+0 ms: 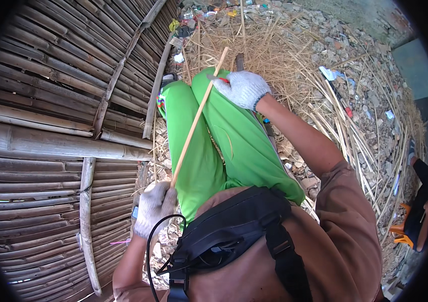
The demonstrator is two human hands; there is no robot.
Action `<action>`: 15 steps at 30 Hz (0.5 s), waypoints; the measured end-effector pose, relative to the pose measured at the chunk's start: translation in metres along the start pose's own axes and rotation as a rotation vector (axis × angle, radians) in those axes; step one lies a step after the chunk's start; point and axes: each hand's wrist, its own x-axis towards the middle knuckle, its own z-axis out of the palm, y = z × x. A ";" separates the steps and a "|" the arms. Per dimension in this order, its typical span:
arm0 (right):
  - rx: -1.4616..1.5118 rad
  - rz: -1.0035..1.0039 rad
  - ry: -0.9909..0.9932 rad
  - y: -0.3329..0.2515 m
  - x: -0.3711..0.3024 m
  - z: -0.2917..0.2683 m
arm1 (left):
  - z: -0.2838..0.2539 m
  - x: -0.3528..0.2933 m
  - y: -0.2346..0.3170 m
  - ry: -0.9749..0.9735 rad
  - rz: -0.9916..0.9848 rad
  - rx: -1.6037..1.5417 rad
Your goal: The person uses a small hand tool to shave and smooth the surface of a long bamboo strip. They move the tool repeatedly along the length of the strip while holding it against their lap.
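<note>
A long, pale bamboo strip (pixel 196 118) slants across my lap, its far end beyond my knees. My left hand (pixel 156 207), in a whitish knit glove, is closed around the strip's near end beside my left hip. Above my right knee, my right hand (pixel 244 90), gloved alike, is closed on a small knife (pixel 218 78). The knife's short grey blade lies against the strip, and a bit of red shows by the fingers. Most of its handle is hidden in the glove. Green trousers (pixel 239 136) cover my legs under the strip.
A bamboo-slat wall (pixel 48 131) stands close on my left. Split strips (pixel 345 131) and shavings (pixel 269 45) lie over stony ground with litter. A black bag (pixel 229 221) is strapped at my waist, a cable looping from it. At far right, a person (pixel 420 201) is beside something orange.
</note>
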 end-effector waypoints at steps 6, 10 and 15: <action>0.007 -0.031 0.027 -0.008 -0.001 -0.006 | 0.002 0.146 0.037 -0.167 -0.020 -0.245; -0.009 -0.039 0.027 -0.009 0.002 -0.004 | 0.008 0.221 0.061 -0.232 -0.019 -0.375; -0.037 -0.011 -0.008 -0.006 0.000 -0.004 | 0.014 0.237 0.066 -0.244 -0.021 -0.404</action>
